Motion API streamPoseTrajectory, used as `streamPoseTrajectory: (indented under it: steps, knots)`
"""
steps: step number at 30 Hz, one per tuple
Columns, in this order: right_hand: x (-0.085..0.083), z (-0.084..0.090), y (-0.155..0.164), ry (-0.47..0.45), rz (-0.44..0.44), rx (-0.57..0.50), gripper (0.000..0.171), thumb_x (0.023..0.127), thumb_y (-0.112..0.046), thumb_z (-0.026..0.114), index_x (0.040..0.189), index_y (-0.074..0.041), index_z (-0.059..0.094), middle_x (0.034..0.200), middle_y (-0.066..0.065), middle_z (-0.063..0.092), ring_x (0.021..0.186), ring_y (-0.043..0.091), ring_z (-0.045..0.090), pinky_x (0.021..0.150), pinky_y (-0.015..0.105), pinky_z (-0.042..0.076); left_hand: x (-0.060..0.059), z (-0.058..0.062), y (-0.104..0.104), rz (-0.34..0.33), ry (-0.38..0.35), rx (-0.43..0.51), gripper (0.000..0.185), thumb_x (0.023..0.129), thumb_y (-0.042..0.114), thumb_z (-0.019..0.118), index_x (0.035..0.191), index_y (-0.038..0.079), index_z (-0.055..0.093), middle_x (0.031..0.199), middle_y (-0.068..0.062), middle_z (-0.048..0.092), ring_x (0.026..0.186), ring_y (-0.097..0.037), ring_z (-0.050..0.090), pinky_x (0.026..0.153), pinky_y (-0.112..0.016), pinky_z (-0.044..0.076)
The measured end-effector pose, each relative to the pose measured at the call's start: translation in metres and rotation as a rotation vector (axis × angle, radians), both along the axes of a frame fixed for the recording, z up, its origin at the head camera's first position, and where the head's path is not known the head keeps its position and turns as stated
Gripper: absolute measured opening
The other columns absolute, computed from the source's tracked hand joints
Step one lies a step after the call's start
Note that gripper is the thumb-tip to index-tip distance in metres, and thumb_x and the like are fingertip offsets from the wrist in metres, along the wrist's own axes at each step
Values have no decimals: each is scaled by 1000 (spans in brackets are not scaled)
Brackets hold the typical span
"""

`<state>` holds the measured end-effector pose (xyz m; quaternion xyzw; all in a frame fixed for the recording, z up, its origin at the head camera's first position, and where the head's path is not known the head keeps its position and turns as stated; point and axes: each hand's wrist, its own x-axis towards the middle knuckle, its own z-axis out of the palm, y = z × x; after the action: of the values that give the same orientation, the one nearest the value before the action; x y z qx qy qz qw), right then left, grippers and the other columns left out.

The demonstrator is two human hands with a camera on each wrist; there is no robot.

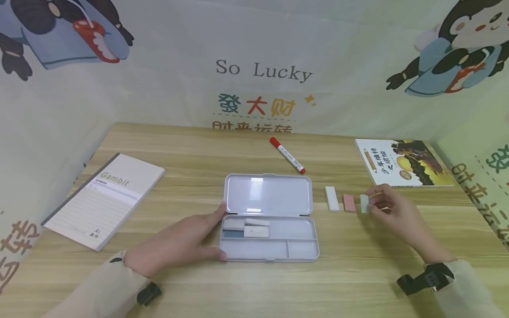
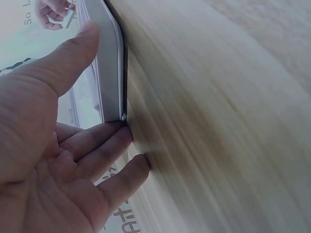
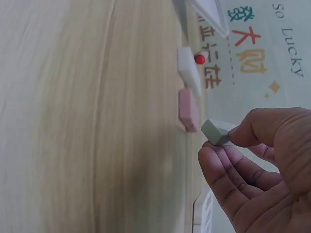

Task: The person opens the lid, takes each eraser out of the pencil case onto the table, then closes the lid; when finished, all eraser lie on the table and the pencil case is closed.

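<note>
In the head view my right hand (image 1: 391, 212) pinches a small pale green eraser (image 1: 364, 203) between thumb and fingertips. The right wrist view shows this eraser (image 3: 215, 132) standing out past the thumb tip. To its left lie a pink eraser (image 1: 349, 203) and a longer white eraser (image 1: 332, 198). My left hand (image 1: 179, 240) rests at the left end of an open pencil case (image 1: 268, 194), thumb by the near corner and forefinger by the hinge. Several eraser-like blocks (image 1: 256, 231), whitish with some blue-grey, lie in the case's back compartment, toward the left.
Behind the case lies a red-capped marker (image 1: 288, 155). A notebook (image 1: 115, 190) is at the left of the wooden table (image 1: 191, 154), and a book with a picture cover (image 1: 403, 161) at the back right. A printed cloth (image 1: 167, 66) hangs behind the table.
</note>
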<state>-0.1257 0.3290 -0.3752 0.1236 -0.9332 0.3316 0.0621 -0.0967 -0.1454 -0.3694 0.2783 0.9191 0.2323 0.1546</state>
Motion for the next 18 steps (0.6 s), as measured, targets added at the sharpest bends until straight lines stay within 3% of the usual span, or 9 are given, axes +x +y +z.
streamPoseTrajectory:
  steps: [8,18]
  knots:
    - [-6,-10,12,-21,7,-17,28,91,11,68,118,9,62,102,29,73,85,-18,55,66,10,54,0,0,-1,0,3,1,109,89,48,80,164,-6,22,155,-28,52,140,-39,58,120,-52,47]
    - [-10,-12,20,-107,-13,-7,28,95,5,68,122,10,62,105,27,72,85,-14,55,67,13,54,1,1,-1,-2,-2,10,108,89,48,80,164,-5,22,157,-27,49,142,-40,56,121,-53,45]
